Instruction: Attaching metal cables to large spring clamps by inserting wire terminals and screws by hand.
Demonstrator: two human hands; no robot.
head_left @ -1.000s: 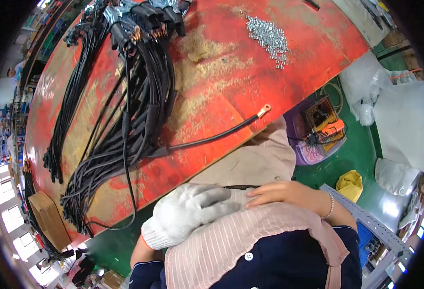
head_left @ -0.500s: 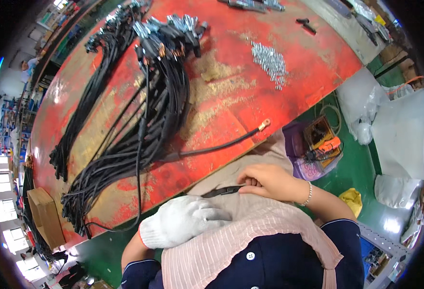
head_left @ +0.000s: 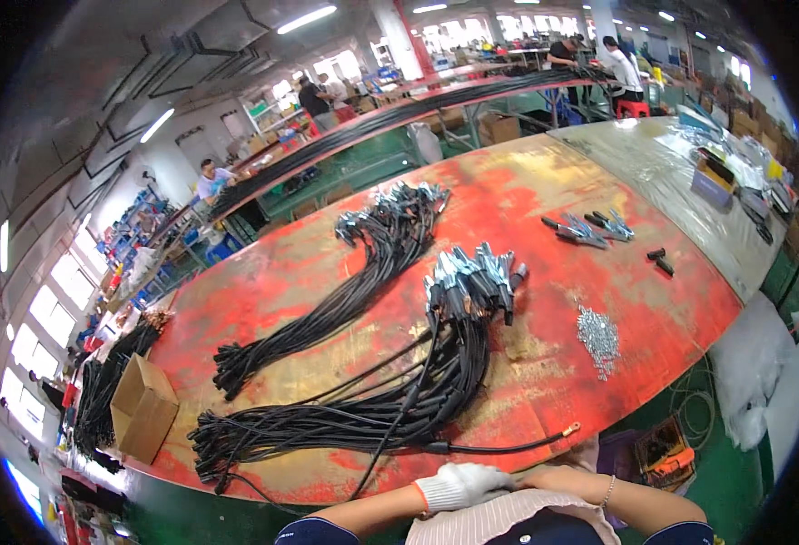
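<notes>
My left hand wears a white knitted glove and rests low against my apron, its fingers bent downward. Close beside it is my bare right hand, a bracelet at its wrist. Both hands look closed, but what lies in the fingers is hidden behind the table edge and apron. Just beyond them, a black cable with a copper ring lug lies along the near edge. It runs out of a thick bundle of black cables whose far ends carry silver metal clips.
A second cable bundle lies farther left on the red table. To the right are a pile of small silver parts, loose clips and two black pieces. A cardboard box stands left. People work at far tables.
My view has tilted up from my lap to the whole table and the room. The hands stay at my apron, now closer together; the dark strip seen between them is hidden.
</notes>
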